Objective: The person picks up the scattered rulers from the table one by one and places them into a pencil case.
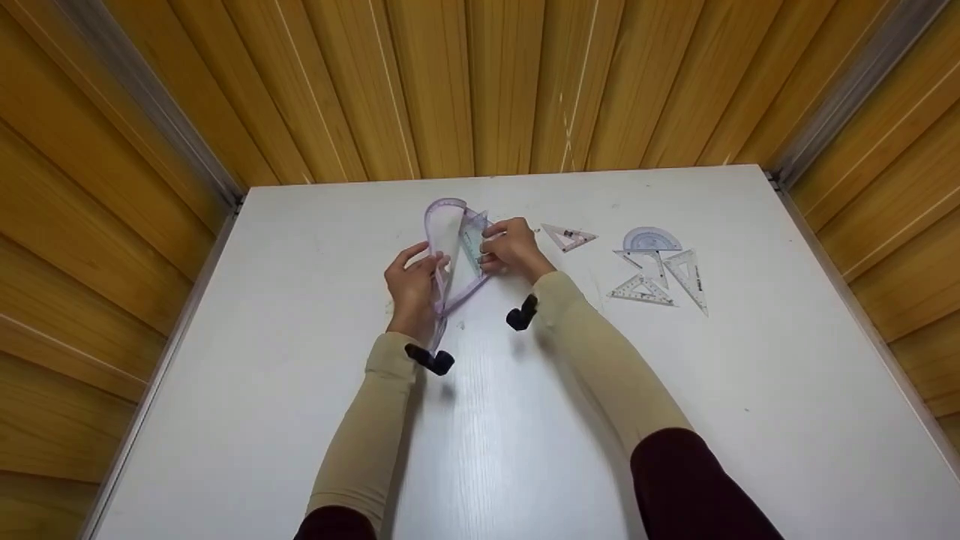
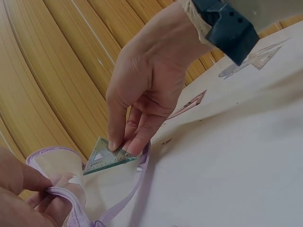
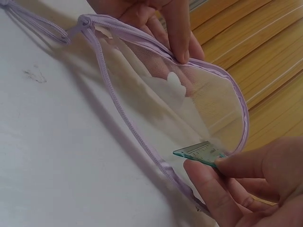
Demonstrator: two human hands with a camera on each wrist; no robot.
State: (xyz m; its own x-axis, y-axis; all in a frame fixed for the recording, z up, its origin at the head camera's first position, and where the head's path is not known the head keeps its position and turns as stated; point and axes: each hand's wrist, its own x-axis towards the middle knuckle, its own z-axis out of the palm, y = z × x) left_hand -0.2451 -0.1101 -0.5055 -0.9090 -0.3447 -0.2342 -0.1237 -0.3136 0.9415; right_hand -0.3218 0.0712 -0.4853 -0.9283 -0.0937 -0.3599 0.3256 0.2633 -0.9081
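A mesh zip pouch [image 1: 448, 232] with lilac edging stands unzipped between the hands above the table. My left hand [image 1: 412, 289] pinches its zipped edge; in the right wrist view the thumb presses that lilac rim [image 3: 208, 67] and fingers show through the mesh. With thumb and fingers my right hand [image 1: 514, 247] pinches a greenish clear set square [image 2: 106, 157] at the pouch's mouth. Its pointed end reaches between the two zip edges in the right wrist view. A lilac zip pull cord [image 3: 40, 23] hangs from the pouch's near end.
Right of the pouch lies a pinkish set square [image 1: 568, 238]. Farther right are a bluish protractor [image 1: 651, 239] and several clear set squares [image 1: 643, 291], some overlapping. Wood-look panels [image 1: 495, 90] stand behind the white table [image 1: 285, 300].
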